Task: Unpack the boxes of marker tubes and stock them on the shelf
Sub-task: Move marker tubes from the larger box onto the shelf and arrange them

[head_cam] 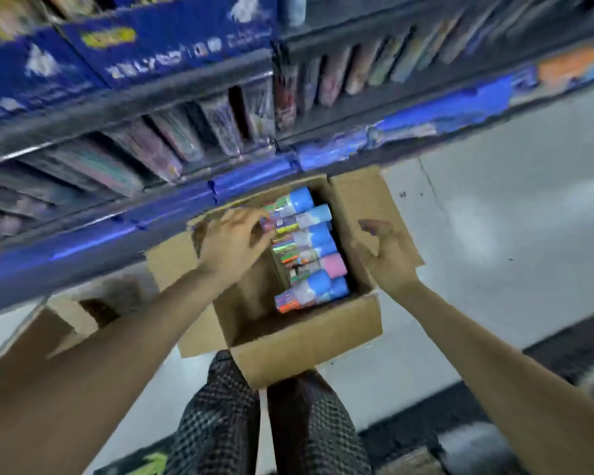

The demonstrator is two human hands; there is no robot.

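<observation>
Two hands working mid-frame: left hand [235,240] pinching tube [290,203] to lift it; right hand [388,255], fingers relaxed, pressing flap [360,200] aside for access.

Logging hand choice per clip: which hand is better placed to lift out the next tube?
Left. The left hand is already at the tubes inside the box; the right hand is on the flap.

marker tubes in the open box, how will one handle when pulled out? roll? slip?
The marker tubes are round cylinders lying on their sides, so one set down flat would probably roll. Their wrap looks glossy, so likely a bit slippery. They sit packed tight in the cardboard box, so the one the left hand touches may drag its neighbours.
</observation>
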